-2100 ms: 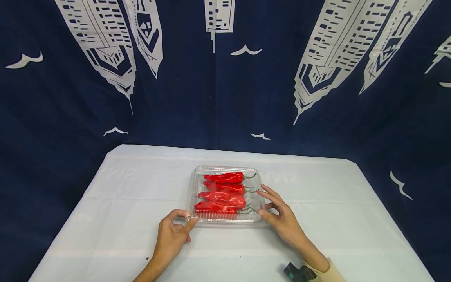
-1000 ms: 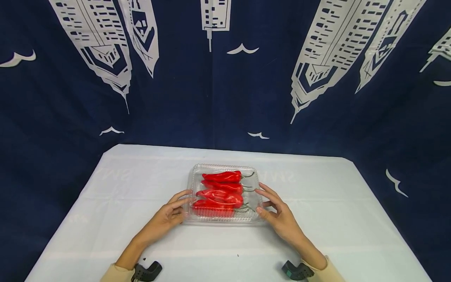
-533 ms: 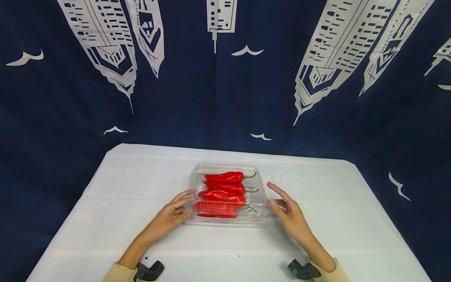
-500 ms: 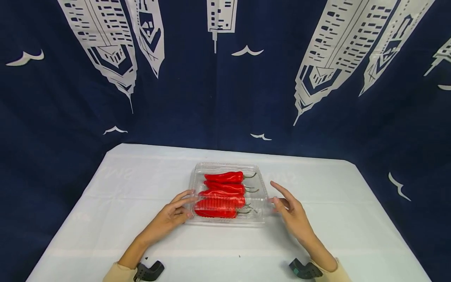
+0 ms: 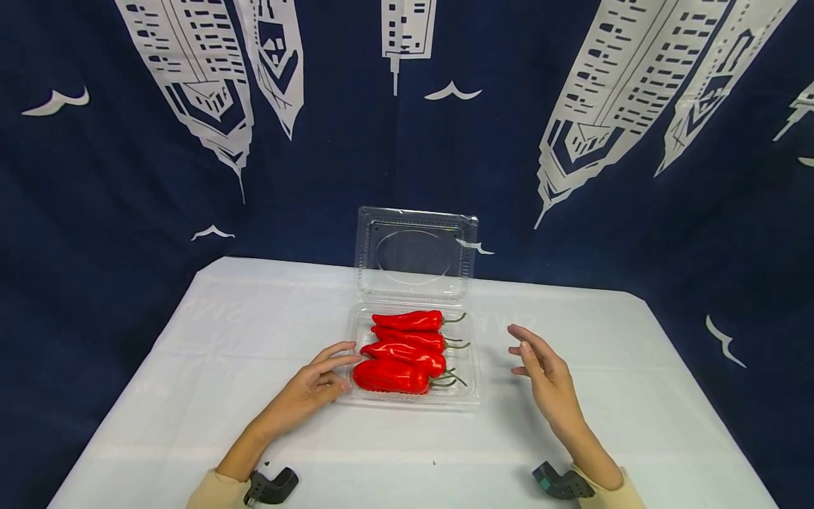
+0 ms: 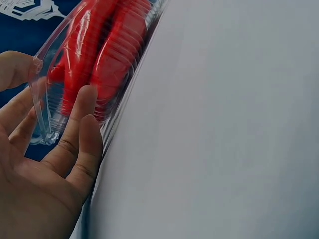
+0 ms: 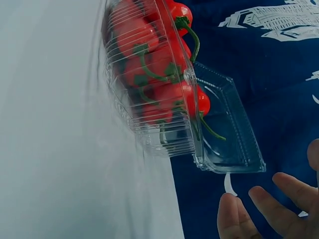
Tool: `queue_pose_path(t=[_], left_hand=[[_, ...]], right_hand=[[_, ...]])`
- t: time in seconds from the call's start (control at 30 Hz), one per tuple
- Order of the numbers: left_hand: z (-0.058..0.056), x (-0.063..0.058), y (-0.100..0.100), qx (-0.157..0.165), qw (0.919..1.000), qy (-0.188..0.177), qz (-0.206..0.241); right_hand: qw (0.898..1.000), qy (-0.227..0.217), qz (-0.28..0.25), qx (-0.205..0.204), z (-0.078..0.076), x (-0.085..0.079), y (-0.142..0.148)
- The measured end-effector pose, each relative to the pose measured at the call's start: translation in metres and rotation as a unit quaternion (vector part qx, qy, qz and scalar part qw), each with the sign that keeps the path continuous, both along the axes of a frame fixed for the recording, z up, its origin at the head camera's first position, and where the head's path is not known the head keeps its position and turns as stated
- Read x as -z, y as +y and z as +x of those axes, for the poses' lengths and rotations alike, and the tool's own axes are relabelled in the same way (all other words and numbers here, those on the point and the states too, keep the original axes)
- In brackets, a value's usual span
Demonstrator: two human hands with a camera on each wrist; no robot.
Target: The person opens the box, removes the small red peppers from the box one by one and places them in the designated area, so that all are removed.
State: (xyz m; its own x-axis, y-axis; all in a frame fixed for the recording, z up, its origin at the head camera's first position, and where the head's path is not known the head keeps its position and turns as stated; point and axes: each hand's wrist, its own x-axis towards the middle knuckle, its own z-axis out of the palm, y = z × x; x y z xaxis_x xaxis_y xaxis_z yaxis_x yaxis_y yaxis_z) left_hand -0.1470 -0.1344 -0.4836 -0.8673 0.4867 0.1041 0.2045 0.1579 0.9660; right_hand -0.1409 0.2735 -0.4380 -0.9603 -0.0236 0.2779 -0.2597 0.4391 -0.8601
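Note:
A clear plastic clamshell box (image 5: 472, 382) lies on the white table with its lid (image 5: 413, 258) raised at the back. Several long red peppers (image 5: 407, 355) with green stems lie side by side in its base, stems to the right. My left hand (image 5: 308, 390) rests against the box's left end; the left wrist view shows its extended fingers (image 6: 82, 102) touching the clear wall and rim. To the right of the box, apart from it, my right hand (image 5: 552, 385) hovers with loosely bent fingers and holds nothing. Stems (image 7: 149, 67) show through the wall in the right wrist view.
A white cloth covers the table (image 5: 222, 332). Behind it hangs a dark blue curtain (image 5: 394, 155) printed with white buildings and birds. A dark wrist device (image 5: 272, 486) sits on the left wrist, and another similar device (image 5: 562, 482) is on the right.
The lid has swung up and back from over the peppers. My right hand has let go of the box and moved right. My left hand moved up along the left end, then stayed there.

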Motion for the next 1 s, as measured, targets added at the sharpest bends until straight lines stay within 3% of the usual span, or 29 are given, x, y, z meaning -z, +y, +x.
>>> queue_pose_path(t=[0.33,0.5,1.0], left_hand=[[-0.008,-0.006,0.0,0.018,0.999,0.036,-0.019],[-0.012,-0.006,0.0,0.026,0.9991,0.029,-0.014],[-0.014,0.002,0.002,0.008,0.9997,0.01,0.022]], right_hand=[[1.0,0.017,0.001,-0.024,-0.005,-0.004,-0.007],[0.999,0.025,0.007,-0.037,-0.01,-0.006,-0.013],[0.995,0.034,0.053,-0.08,-0.018,-0.01,-0.039]])
